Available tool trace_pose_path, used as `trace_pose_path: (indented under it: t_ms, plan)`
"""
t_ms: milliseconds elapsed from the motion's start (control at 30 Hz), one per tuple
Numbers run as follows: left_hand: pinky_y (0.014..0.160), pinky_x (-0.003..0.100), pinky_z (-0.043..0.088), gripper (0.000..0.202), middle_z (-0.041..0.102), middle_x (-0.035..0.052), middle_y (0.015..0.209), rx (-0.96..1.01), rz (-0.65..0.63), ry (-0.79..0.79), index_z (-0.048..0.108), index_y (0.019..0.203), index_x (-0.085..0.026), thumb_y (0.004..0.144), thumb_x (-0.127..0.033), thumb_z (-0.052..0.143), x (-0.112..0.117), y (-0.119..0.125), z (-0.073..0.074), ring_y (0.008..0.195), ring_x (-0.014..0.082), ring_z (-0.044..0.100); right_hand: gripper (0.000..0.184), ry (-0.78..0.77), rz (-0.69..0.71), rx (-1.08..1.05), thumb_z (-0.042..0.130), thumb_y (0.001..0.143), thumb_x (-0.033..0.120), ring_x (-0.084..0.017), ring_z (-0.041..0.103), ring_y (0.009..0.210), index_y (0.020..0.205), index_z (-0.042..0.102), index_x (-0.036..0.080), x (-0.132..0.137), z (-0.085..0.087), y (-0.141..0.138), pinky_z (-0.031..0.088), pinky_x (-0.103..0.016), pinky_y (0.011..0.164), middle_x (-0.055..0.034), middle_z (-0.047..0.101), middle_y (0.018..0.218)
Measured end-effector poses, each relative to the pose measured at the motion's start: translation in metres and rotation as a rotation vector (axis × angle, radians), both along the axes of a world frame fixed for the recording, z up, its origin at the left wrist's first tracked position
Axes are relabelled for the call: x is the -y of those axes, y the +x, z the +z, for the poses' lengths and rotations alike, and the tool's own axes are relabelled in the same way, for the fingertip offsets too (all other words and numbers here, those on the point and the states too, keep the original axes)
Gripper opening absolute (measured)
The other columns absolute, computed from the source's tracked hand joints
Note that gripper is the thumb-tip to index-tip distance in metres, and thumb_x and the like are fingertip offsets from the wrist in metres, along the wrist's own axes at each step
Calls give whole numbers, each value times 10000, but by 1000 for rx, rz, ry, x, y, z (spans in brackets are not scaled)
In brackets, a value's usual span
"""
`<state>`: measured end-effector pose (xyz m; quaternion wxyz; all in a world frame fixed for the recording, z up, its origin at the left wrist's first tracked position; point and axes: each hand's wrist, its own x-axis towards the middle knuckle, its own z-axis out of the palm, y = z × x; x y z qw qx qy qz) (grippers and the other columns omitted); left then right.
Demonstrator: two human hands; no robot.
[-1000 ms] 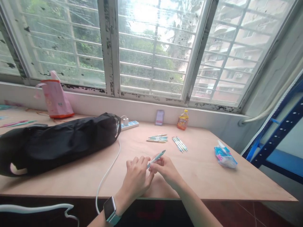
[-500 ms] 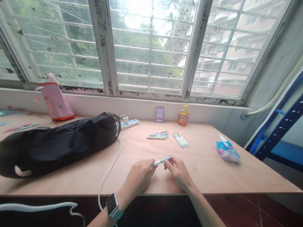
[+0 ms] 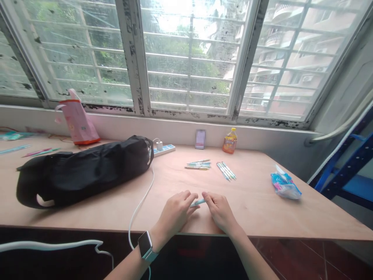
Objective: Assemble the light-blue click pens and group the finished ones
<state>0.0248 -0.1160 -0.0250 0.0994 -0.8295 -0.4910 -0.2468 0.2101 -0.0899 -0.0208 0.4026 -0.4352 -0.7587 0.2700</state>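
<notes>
Pale-blue pen [image 3: 198, 203] sits roughly level between L hand [image 3: 175, 216] and R hand [image 3: 220, 212], just above the near edge of the counter [image 3: 271, 217], approx. centre. Both pen ends are hidden by the hands; only the mid-section shows. L fingers [image 3: 186, 198] are curled and closed on its L end; R fingers [image 3: 207, 197] are closed on its R end. Contact w/ counter: cannot tell. Handling: a two-hand pinch at the ends, kept low, looks sound; pen stays level, short drop if it slips.

Smartwatch [image 3: 145, 245] on L wrist. White cable [image 3: 142, 206] runs across counter, L of hands, from power strip [image 3: 164, 150] at far side. Far-side items: two small pen groups [image 3: 198, 164] [image 3: 225, 171], juice bottle [image 3: 229, 140], small card [image 3: 200, 139]. Black zipped bag [image 3: 78, 173] lies L; pink bag [image 3: 77, 118] behind it. Plastic packet [image 3: 285, 186] lies R. Blue metal rack [image 3: 344, 171] at far R.
</notes>
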Motion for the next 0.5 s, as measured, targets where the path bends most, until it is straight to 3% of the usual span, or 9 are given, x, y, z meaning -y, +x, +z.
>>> trace_pose_path:
  t_ms: [200, 367, 500]
  plan:
    - [692, 346, 474, 114, 645, 42, 864, -104, -5, 99, 630, 918, -201, 995, -271, 583, -1, 2, 2, 777, 229, 610, 497, 10, -36, -16, 361, 1009, 486, -134, 400, 560, 602, 381, 200, 1, 1, 0, 261, -263, 538, 9, 443, 568]
    - [729, 363, 507, 88, 659, 55, 921, -111, -1, 33, 623, 1035, -189, 997, -180, 544, -2, 4, 4, 834, 243, 631, 470, 38, 8, -17, 352, 1022, 442, -140, 451, 570, 629, 444, 200, 2, 2, -1, 290, -264, 550, 0, 522, 602]
    - [680, 326, 508, 252, 664, 48, 946, -122, -74, -25, 541, 1258, -195, 1026, -161, 449, -1, 1, 2, 814, 227, 654, 467, 76, 25, -12, 329, 1041, 430, -149, 501, 593, 666, 489, 203, 2, 0, 0, 325, -266, 572, -10, 564, 640]
